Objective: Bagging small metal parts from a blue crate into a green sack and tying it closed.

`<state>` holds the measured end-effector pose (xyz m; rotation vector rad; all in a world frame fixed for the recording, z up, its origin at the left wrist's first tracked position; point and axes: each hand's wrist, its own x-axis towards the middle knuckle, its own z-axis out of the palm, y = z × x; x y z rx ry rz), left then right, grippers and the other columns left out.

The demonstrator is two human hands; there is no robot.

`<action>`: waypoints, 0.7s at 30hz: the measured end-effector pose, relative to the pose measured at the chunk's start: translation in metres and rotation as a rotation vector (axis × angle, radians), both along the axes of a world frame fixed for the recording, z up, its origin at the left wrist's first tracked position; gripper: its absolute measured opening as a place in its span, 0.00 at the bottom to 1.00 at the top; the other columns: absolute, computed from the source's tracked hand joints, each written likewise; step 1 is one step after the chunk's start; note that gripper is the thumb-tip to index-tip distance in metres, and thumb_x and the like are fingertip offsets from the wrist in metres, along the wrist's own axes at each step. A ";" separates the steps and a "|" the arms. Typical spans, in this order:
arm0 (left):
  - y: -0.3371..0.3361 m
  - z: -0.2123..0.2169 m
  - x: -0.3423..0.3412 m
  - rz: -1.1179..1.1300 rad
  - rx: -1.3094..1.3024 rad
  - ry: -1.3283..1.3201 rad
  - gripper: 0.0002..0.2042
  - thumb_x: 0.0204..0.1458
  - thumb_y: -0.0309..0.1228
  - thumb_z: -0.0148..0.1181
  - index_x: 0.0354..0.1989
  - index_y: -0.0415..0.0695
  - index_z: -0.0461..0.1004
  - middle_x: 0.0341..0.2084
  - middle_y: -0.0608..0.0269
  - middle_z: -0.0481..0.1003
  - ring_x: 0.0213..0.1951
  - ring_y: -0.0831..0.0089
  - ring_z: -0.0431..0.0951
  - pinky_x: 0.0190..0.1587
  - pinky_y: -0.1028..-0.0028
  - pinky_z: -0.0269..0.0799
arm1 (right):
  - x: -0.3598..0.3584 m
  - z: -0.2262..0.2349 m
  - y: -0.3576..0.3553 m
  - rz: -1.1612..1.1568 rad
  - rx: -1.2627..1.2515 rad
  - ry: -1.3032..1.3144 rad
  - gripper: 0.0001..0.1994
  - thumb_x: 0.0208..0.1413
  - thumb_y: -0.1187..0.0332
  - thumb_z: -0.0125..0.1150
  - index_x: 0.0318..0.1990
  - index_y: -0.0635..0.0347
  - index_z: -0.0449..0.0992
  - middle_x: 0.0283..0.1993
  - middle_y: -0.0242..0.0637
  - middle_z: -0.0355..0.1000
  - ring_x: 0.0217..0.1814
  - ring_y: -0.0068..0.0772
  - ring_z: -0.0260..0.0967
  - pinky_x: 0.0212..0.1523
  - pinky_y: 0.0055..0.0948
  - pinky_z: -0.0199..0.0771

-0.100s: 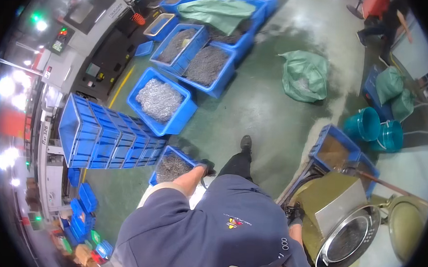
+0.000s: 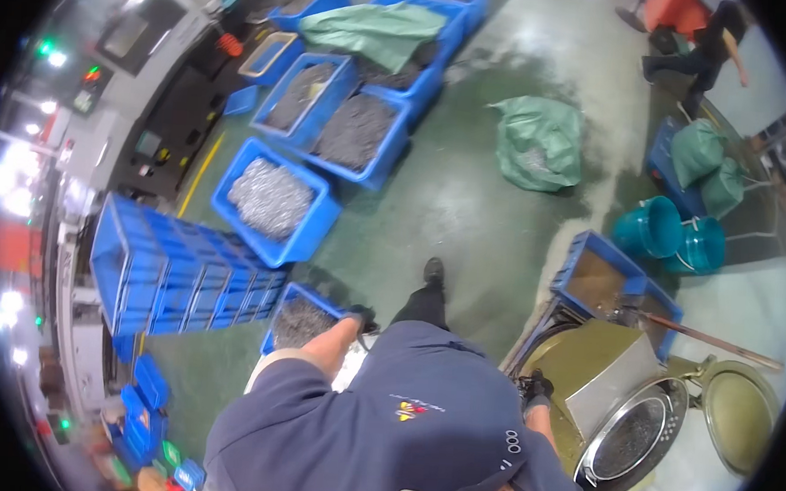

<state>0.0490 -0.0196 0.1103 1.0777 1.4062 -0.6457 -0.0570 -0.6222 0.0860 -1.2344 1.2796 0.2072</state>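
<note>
My left hand (image 2: 362, 319), in a dark glove, is beside the right end of a small blue bin (image 2: 268, 339) filled with grey metal bits (image 2: 303, 323). My sleeve and forearm cover part of that bin, and the fingers are too small and dark to read. On the other side, my right hand (image 2: 538, 386), also in a dark glove, is against the left side of an olive-coloured round machine (image 2: 574, 357). What it touches there, or whether it grips anything, is not clear. A round metal basin (image 2: 629, 440) with a perforated rim is at the machine's near side.
A row of stacked blue crates (image 2: 156, 273) stands at left. Ahead are a blue bin of shiny metal pieces (image 2: 273, 199) and a bin of darker bits (image 2: 356, 132). A green sack (image 2: 539, 146) lies on the floor. Teal buckets (image 2: 647, 225) stand at right; a person (image 2: 700, 62) is farther back.
The whole view has shifted slightly, with floor objects now a little farther left. Both my hands keep nearly the same places beside the bin and the machine.
</note>
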 end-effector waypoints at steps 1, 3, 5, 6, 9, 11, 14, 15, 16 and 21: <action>-0.010 0.007 0.038 -0.061 0.001 0.004 0.10 0.53 0.29 0.48 0.26 0.35 0.71 0.24 0.47 0.74 0.22 0.61 0.76 0.21 0.65 0.71 | 0.048 -0.036 -0.018 0.146 -0.068 0.038 0.13 0.56 0.60 0.51 0.38 0.61 0.74 0.29 0.38 0.73 0.26 0.37 0.70 0.24 0.36 0.70; -0.026 -0.006 0.080 -0.191 -0.111 0.035 0.11 0.53 0.30 0.48 0.26 0.36 0.72 0.25 0.48 0.74 0.23 0.62 0.77 0.23 0.66 0.72 | 0.033 -0.103 -0.085 0.667 -0.470 -0.052 0.14 0.57 0.59 0.48 0.39 0.58 0.74 0.30 0.36 0.74 0.26 0.36 0.70 0.24 0.35 0.70; 0.009 -0.022 0.131 -1.066 0.050 -0.060 0.14 0.50 0.40 0.52 0.30 0.40 0.75 0.27 0.50 0.76 0.25 0.62 0.77 0.28 0.67 0.71 | 0.058 -0.125 -0.066 0.601 -0.366 -0.007 0.15 0.57 0.57 0.47 0.39 0.57 0.74 0.31 0.36 0.74 0.28 0.36 0.71 0.26 0.34 0.71; 0.024 -0.043 0.148 -1.072 0.040 -0.070 0.14 0.50 0.40 0.52 0.30 0.40 0.75 0.27 0.50 0.76 0.25 0.62 0.77 0.28 0.67 0.71 | 0.086 -0.120 -0.067 0.600 -0.305 0.051 0.16 0.58 0.56 0.45 0.40 0.56 0.74 0.32 0.36 0.75 0.30 0.37 0.72 0.28 0.33 0.72; 0.045 -0.035 0.222 -2.030 0.799 -0.573 0.21 0.42 0.53 0.54 0.30 0.45 0.77 0.28 0.54 0.77 0.29 0.60 0.77 0.33 0.66 0.70 | 0.136 -0.039 -0.007 1.078 -0.481 0.212 0.18 0.58 0.54 0.43 0.42 0.55 0.73 0.37 0.36 0.75 0.34 0.39 0.73 0.33 0.34 0.71; 0.032 0.002 0.309 -1.931 0.626 -0.299 0.24 0.36 0.58 0.55 0.24 0.46 0.78 0.27 0.53 0.76 0.30 0.55 0.76 0.36 0.64 0.70 | 0.210 0.061 0.051 0.819 -0.307 0.309 0.16 0.55 0.56 0.44 0.42 0.55 0.73 0.40 0.39 0.75 0.39 0.41 0.74 0.35 0.38 0.71; -0.006 0.007 0.403 -2.021 0.669 -0.444 0.21 0.41 0.53 0.55 0.24 0.45 0.77 0.26 0.52 0.76 0.28 0.55 0.76 0.33 0.64 0.71 | 0.252 0.115 0.062 0.384 -0.111 0.433 0.15 0.55 0.59 0.43 0.37 0.57 0.74 0.36 0.40 0.75 0.38 0.41 0.74 0.35 0.40 0.71; -0.027 0.015 0.428 -2.031 0.664 -0.522 0.18 0.45 0.48 0.55 0.27 0.44 0.77 0.25 0.51 0.76 0.26 0.56 0.77 0.31 0.63 0.72 | 0.204 0.018 0.007 1.140 -0.670 0.540 0.18 0.57 0.56 0.43 0.33 0.60 0.74 0.28 0.39 0.74 0.32 0.40 0.74 0.30 0.37 0.71; -0.029 0.009 0.440 -2.019 0.666 -0.507 0.18 0.45 0.48 0.55 0.27 0.44 0.77 0.25 0.51 0.76 0.26 0.56 0.77 0.31 0.63 0.72 | 0.201 -0.022 -0.009 1.158 -0.669 0.536 0.18 0.57 0.56 0.43 0.33 0.60 0.74 0.28 0.39 0.74 0.32 0.40 0.74 0.30 0.37 0.71; -0.110 -0.030 0.519 -0.128 -0.292 -0.210 0.12 0.57 0.28 0.40 0.46 0.36 0.64 0.25 0.43 0.74 0.21 0.56 0.76 0.23 0.61 0.74 | 0.248 -0.129 -0.115 0.321 -0.213 0.401 0.18 0.58 0.55 0.44 0.32 0.62 0.74 0.22 0.38 0.71 0.25 0.34 0.70 0.22 0.31 0.66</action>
